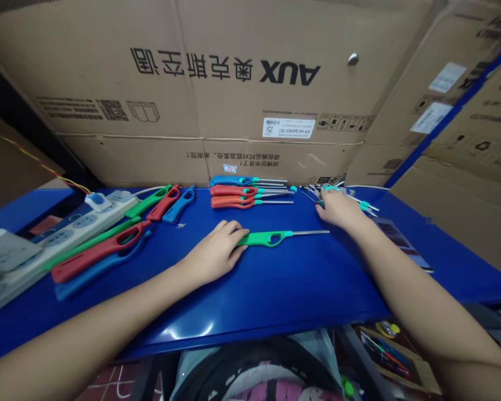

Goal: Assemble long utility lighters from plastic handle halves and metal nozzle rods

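My left hand (217,252) grips the handle end of a green lighter (262,239) whose metal rod points right, low over the blue table. At the back right, my right hand (338,207) reaches into a heap of metal rods with teal parts (364,206); its fingers are bent, and what they hold, if anything, is hidden. Blue, red and orange lighters with rods (232,202) are stacked between the hands, near the cardboard. Green, red and blue handles without rods (179,205) lie further left, with more of them (96,254) nearer the front.
A white power strip (83,223) with plugs runs along the left side of the blue table (250,301). Cardboard walls (234,111) stand at the back and right. A printed sheet (403,242) lies under my right forearm. Below the table, a box (421,365) holds tools.
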A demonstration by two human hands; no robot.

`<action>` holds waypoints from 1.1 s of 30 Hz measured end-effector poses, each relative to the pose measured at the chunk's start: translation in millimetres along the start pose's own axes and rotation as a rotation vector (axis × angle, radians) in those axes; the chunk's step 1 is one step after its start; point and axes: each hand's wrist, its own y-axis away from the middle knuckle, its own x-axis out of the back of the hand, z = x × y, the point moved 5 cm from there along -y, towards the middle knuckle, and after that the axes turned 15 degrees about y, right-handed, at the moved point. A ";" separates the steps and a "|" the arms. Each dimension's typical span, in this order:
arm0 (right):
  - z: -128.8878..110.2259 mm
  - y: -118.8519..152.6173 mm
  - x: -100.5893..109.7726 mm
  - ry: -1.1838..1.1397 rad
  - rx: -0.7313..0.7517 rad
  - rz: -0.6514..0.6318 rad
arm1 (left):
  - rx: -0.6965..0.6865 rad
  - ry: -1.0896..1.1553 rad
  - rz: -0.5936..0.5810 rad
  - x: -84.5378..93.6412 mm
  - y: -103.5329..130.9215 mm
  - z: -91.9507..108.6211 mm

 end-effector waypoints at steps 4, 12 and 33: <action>5.8 -5.9 -9.5 0.069 -0.117 -0.108 | 0.019 0.023 -0.014 -1.7 1.1 1.8; -0.8 0.8 19.3 0.046 -0.220 -0.067 | 0.058 0.002 -0.049 -3.4 2.8 10.4; -217.6 0.7 38.3 -1.724 0.396 -0.194 | 0.014 0.217 0.045 -4.6 1.7 9.7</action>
